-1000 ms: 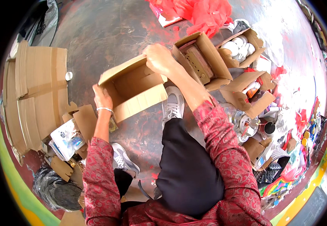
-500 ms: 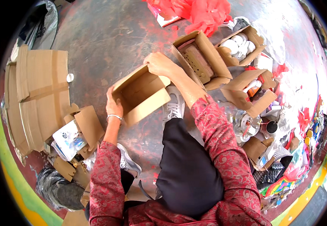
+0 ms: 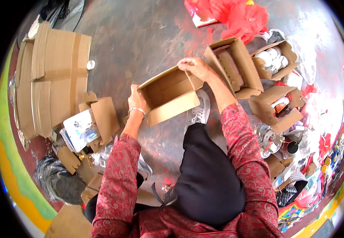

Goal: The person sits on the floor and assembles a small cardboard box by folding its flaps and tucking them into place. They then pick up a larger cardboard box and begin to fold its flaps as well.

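Between my hands is a small brown cardboard box [image 3: 172,108], its open top facing up toward me and nothing to be seen inside. My left hand [image 3: 136,99], with a bracelet at the wrist, grips the box's left end. At the far right corner, my right hand [image 3: 196,68] pinches the rim, fingers over the edge. The box is held over the floor in front of my shoe [image 3: 199,110]. Just right of my right hand stands a longer open cardboard box [image 3: 246,53] with a reddish-brown block-like thing [image 3: 228,67] in it.
Farther right are a box of white round pieces [image 3: 287,51] and a box of small packets [image 3: 267,99]. Mixed scraps and plastic lie along the right. Flattened cardboard [image 3: 61,71] and another open box [image 3: 105,117] are at the left. Red tissue-like material [image 3: 243,18] lies at the back.
The cardboard box has turned a little and its rim lies more level across my view. Both hands keep hold of it. The whole scene has shifted rightward as my head moved.
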`<state>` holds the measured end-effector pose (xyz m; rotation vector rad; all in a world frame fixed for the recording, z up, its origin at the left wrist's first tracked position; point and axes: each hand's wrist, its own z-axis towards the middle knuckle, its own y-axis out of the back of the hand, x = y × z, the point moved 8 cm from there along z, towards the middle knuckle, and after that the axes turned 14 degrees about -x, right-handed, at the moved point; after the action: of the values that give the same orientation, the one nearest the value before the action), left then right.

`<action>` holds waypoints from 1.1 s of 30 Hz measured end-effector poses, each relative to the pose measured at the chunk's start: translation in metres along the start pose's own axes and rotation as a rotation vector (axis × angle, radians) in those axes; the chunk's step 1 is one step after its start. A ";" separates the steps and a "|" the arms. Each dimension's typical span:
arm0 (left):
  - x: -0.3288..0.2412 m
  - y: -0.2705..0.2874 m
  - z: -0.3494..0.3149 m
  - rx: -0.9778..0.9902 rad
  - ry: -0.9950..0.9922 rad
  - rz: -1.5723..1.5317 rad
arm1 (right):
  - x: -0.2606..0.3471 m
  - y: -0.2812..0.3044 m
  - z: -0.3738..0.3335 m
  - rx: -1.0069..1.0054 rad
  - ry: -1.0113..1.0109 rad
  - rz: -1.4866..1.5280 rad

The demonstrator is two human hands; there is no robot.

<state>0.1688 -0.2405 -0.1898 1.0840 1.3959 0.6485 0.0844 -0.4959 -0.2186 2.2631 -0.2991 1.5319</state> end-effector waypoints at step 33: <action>-0.007 -0.011 0.009 -0.063 -0.533 0.243 | 0.105 -0.061 -0.051 -0.338 0.886 -1.106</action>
<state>0.1737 -0.2531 -0.1976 1.2732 0.7897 0.5191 0.1045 -0.4144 -0.1169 0.9427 0.7521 1.4427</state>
